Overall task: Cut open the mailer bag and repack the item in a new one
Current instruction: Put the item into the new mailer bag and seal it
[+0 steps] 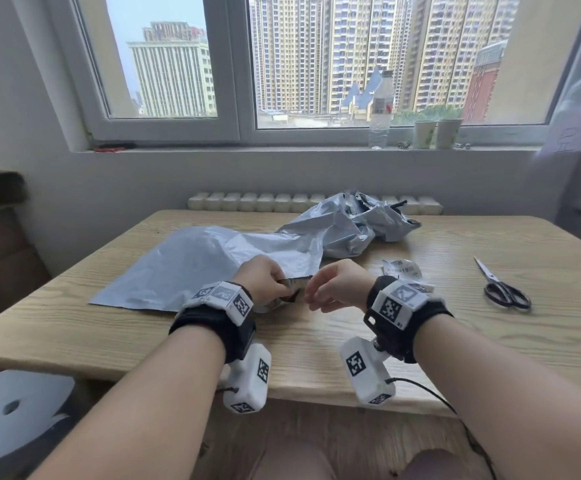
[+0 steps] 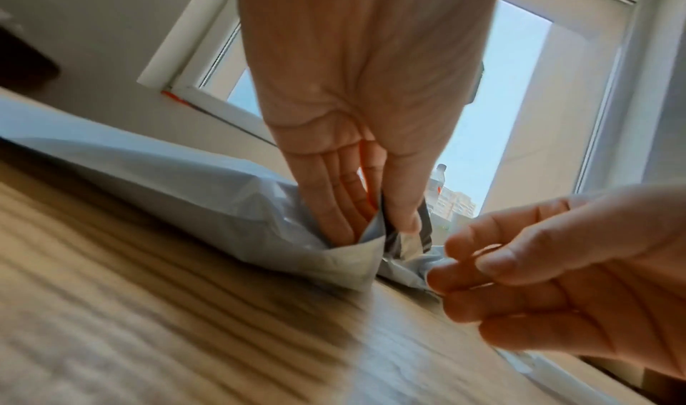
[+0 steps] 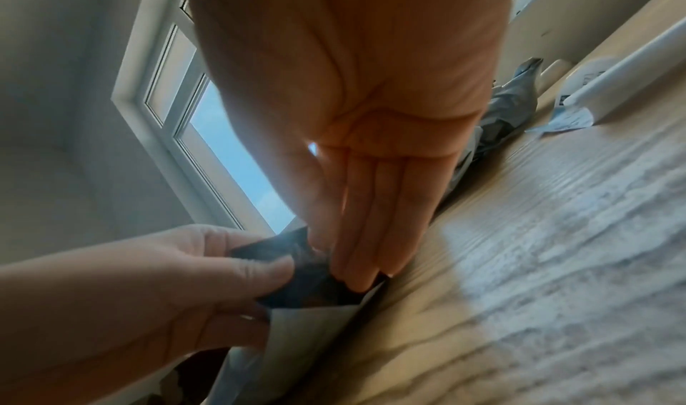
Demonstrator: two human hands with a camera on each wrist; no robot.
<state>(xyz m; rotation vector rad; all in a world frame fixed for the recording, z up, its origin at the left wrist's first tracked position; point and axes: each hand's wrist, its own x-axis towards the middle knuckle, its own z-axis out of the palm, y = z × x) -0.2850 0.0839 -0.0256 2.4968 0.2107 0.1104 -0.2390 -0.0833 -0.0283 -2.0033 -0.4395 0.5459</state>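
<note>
— While my left hand (image 1: 265, 279) pinches the flat grey plastic mailer bag's (image 1: 192, 268) mouth open on the wooden table (image 1: 420, 327), where's my right?
— My right hand (image 1: 334, 284), fingers loosely curled, reaches inside, gripping nothing visible.

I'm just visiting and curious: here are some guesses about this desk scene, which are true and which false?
1. The scissors are in the right hand. False: they lie on the table, apart from both hands.
2. The left hand pinches the flat grey mailer bag at its open edge. True.
3. A crumpled grey bag lies farther back on the table. True.
4. The water bottle stands on the table. False: it stands on the windowsill.
</note>
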